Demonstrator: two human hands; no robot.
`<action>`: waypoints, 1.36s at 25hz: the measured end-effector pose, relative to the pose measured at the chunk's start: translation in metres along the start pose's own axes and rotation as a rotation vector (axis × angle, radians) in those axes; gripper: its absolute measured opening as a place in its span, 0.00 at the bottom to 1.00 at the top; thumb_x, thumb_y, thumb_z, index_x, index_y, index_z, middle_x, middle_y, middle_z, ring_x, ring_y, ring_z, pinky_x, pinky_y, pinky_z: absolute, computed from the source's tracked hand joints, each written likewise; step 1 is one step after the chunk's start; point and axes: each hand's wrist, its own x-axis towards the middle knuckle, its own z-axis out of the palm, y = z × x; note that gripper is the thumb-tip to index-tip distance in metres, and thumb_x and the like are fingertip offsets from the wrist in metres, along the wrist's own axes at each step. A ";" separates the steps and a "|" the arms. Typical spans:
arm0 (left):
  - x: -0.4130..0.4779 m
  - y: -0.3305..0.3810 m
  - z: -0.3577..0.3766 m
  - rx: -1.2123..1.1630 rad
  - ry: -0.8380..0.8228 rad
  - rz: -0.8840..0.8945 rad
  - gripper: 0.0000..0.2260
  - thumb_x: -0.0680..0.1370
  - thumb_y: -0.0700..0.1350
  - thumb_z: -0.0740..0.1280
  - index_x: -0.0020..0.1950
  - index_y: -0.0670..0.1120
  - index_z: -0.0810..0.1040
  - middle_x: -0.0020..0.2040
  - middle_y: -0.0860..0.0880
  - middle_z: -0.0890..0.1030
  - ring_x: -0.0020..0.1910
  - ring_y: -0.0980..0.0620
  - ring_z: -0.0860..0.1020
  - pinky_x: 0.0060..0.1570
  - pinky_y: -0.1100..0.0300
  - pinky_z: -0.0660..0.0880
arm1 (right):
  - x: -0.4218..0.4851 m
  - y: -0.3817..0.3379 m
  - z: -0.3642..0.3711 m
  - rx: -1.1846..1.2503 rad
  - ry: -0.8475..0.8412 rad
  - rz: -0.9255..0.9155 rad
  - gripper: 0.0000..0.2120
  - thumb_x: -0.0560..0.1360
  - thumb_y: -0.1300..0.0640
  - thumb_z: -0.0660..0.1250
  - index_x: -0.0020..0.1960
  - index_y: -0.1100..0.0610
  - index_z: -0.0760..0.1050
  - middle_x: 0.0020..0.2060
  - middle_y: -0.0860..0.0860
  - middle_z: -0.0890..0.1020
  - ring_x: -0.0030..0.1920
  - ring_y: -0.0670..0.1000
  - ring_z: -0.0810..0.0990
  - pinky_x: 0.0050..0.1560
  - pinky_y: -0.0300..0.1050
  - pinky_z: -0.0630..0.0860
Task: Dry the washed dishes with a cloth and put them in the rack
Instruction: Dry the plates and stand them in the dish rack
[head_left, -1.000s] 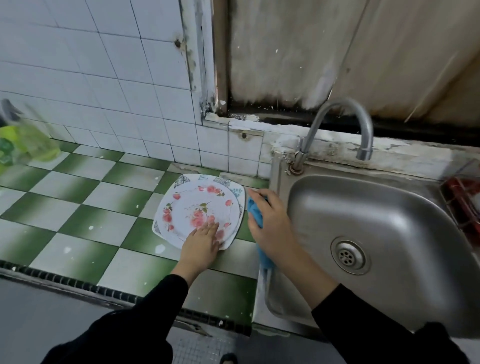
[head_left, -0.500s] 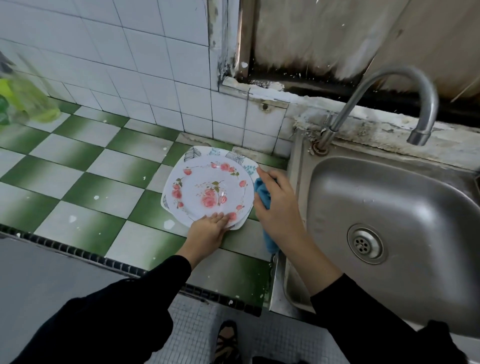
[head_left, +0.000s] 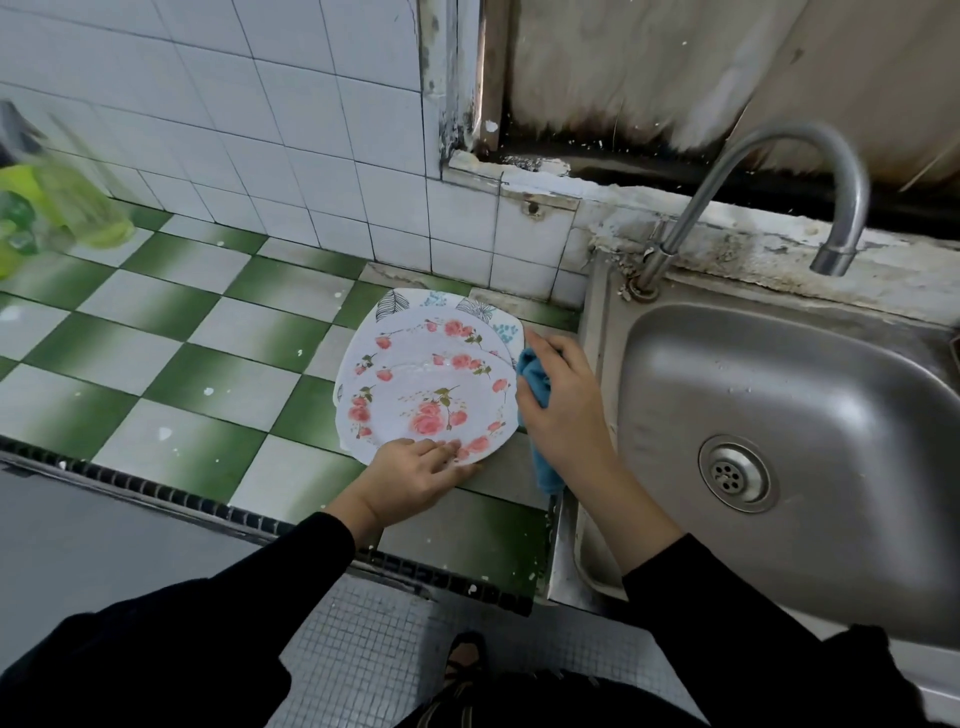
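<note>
Plate (head_left: 431, 405) pinched by left hand (head_left: 410, 478) has slid nearer; right hand (head_left: 566, 410) grips cloth (head_left: 535, 379).

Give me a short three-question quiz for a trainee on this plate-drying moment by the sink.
1. True or false: the right hand holds a blue cloth.
2. Where does the plate stack lie? A in the sink, B on the checkered counter, C in a rack.
3. Fill in: the left hand touches the near rim of the top ____.
Key: 1 true; 2 B; 3 plate.
</note>
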 end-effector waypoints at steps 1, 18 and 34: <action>0.000 0.002 -0.005 0.009 0.027 0.017 0.11 0.77 0.40 0.63 0.58 0.48 0.79 0.44 0.42 0.85 0.33 0.48 0.81 0.27 0.61 0.76 | -0.001 -0.002 -0.001 0.003 -0.002 0.010 0.24 0.77 0.64 0.66 0.72 0.60 0.68 0.61 0.54 0.72 0.59 0.45 0.68 0.62 0.37 0.68; 0.077 -0.039 -0.116 -0.142 0.329 -0.673 0.13 0.77 0.37 0.67 0.61 0.39 0.80 0.37 0.40 0.84 0.32 0.44 0.81 0.34 0.62 0.71 | 0.003 -0.034 -0.048 0.235 0.281 0.015 0.21 0.77 0.66 0.66 0.69 0.59 0.71 0.60 0.46 0.68 0.56 0.34 0.67 0.61 0.21 0.59; 0.132 0.020 -0.222 -0.709 1.147 -1.104 0.12 0.81 0.35 0.61 0.63 0.38 0.77 0.57 0.47 0.80 0.51 0.63 0.79 0.54 0.71 0.73 | 0.064 -0.107 -0.051 0.397 0.439 -0.079 0.20 0.82 0.56 0.58 0.73 0.56 0.67 0.78 0.51 0.57 0.77 0.51 0.54 0.75 0.54 0.58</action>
